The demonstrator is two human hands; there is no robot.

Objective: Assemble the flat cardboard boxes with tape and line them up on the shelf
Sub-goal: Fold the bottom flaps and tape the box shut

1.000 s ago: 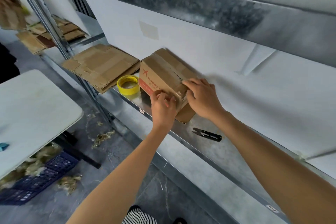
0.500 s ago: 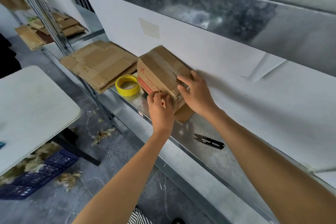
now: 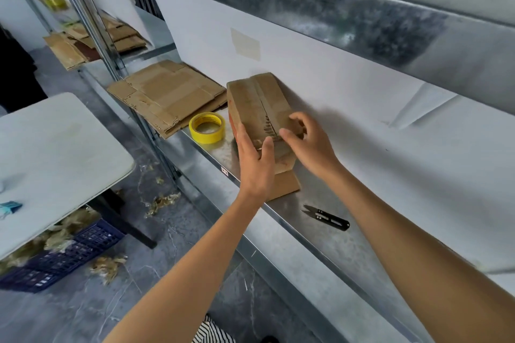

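A small brown cardboard box (image 3: 257, 103) stands on the metal shelf (image 3: 320, 242), with a taped seam along its top and a loose flap lying flat on the shelf at its near end. My left hand (image 3: 255, 164) presses flat against the box's near left side, thumb over the top edge. My right hand (image 3: 309, 145) rests on the near end of the top, fingers curled at the tape's jagged end. A yellow tape roll (image 3: 206, 127) lies just left of the box. A stack of flat cardboard boxes (image 3: 167, 95) lies further left on the shelf.
Black thread snips (image 3: 327, 217) lie on the shelf to the right of the box. A white table (image 3: 55, 153) stands at left over a blue crate (image 3: 61, 256) and scraps on the floor. More flat cardboard (image 3: 92, 42) sits in the neighbouring bay. An upper shelf beam (image 3: 334, 17) hangs overhead.
The box has been turned so its taped top faces up more squarely. My left hand slid from the front end to the left side; my right hand shifted back along the top.
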